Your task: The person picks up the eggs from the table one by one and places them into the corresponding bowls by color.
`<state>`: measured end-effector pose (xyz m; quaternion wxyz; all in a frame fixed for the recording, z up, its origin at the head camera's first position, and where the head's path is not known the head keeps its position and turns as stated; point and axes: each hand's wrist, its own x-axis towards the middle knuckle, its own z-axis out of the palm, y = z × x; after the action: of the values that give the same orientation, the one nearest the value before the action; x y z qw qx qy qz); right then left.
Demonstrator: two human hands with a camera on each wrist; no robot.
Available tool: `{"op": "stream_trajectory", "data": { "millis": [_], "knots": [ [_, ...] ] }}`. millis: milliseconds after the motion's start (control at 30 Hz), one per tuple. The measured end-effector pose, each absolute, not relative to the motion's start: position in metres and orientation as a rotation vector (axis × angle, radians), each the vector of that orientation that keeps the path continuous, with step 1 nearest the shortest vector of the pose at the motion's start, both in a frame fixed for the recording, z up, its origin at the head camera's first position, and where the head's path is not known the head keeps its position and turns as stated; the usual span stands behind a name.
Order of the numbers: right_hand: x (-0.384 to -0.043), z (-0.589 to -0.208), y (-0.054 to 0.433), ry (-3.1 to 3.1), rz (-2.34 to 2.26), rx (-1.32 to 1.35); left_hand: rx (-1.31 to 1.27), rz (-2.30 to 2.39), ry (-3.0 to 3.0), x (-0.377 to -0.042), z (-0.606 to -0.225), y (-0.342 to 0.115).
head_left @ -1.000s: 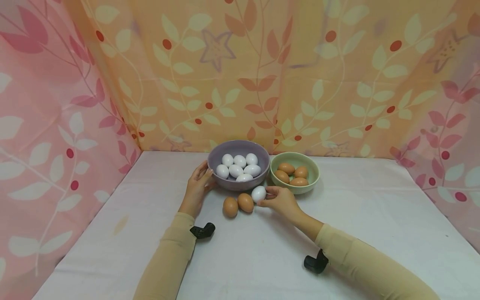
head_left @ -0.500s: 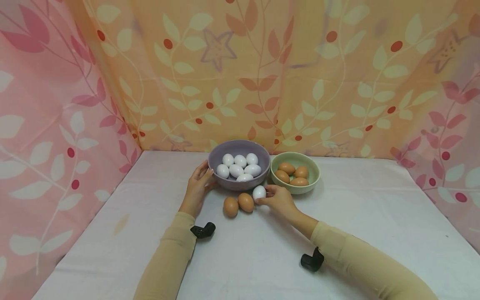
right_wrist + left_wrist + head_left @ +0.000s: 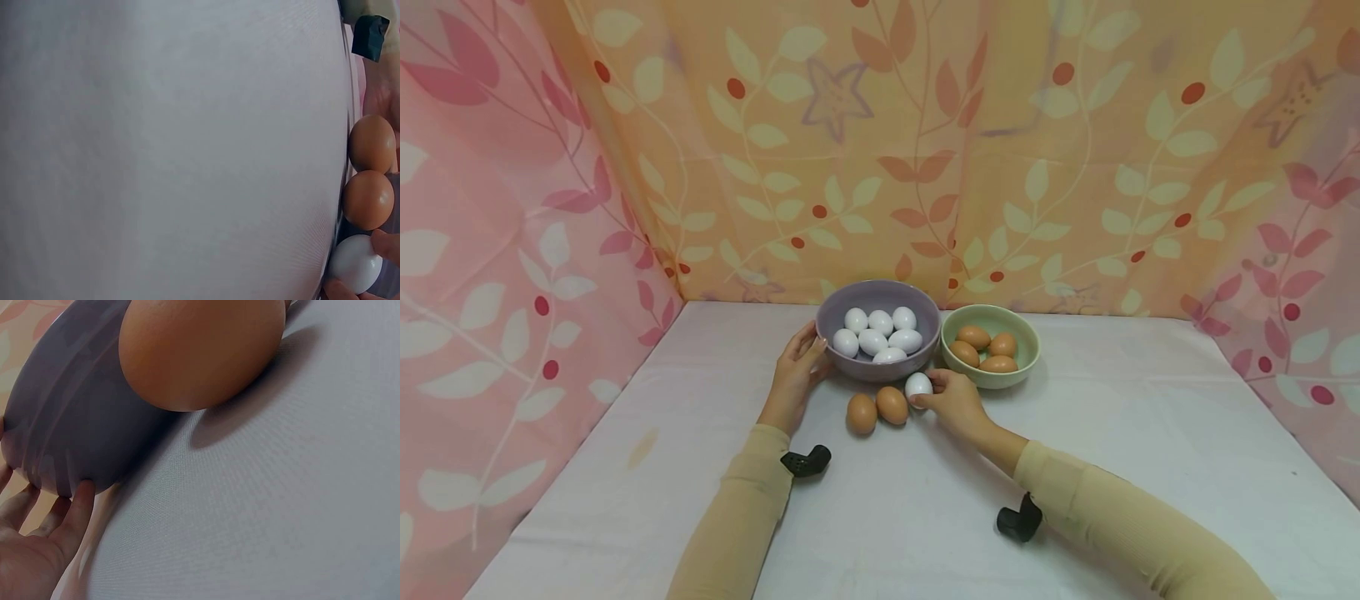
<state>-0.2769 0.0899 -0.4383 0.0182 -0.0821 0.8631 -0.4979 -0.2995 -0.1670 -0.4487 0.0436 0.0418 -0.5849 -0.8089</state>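
My left hand (image 3: pixel 792 371) rests its fingertips against the left side of the purple bowl (image 3: pixel 880 372), which holds several white eggs (image 3: pixel 872 342). In the left wrist view, the spread fingers (image 3: pixel 80 509) touch the bowl's outer wall. A white egg (image 3: pixel 916 385) stands in front of the bowl, pinched between the thumb and fingers of my right hand (image 3: pixel 958 404). The right wrist view has this egg at its lower right edge. Two brown eggs (image 3: pixel 892 406) (image 3: pixel 861 414) stand side by side to the left of the white one.
To the right of the purple bowl, close against it, stands a smaller green bowl (image 3: pixel 1028 358) with several brown eggs (image 3: pixel 973 337). A white cloth (image 3: pixel 1150 467) covers the table. Floral curtains (image 3: pixel 1000 150) stand at the back and both sides.
My right wrist and forearm have shifted slightly left, while the fingers stay on the white egg, which has barely moved. My left hand and the bowls have kept their places.
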Motion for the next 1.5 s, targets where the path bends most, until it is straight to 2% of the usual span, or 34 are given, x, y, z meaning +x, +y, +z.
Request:
{"op": "stream_trajectory", "data": {
  "millis": [600,867,1133,1500],
  "knots": [
    [-0.27,-0.43,0.099,2.628,-1.577,-0.187,0.155,-2.469,-1.796,-0.3,-0.45,-0.168],
    [-0.264,-0.404,0.103,2.602,-1.599,-0.181,0.149,-2.471,-1.791,-0.3,-0.451,-0.168],
    [-0.268,-0.376,0.1,2.569,-1.684,-0.296,0.138,-2.476,-1.787,-0.301,-0.45,-0.168],
    [-0.286,-0.363,0.075,2.584,-1.596,-0.315,0.141,-2.473,-1.776,-0.302,-0.451,-0.168]
  ]
}}
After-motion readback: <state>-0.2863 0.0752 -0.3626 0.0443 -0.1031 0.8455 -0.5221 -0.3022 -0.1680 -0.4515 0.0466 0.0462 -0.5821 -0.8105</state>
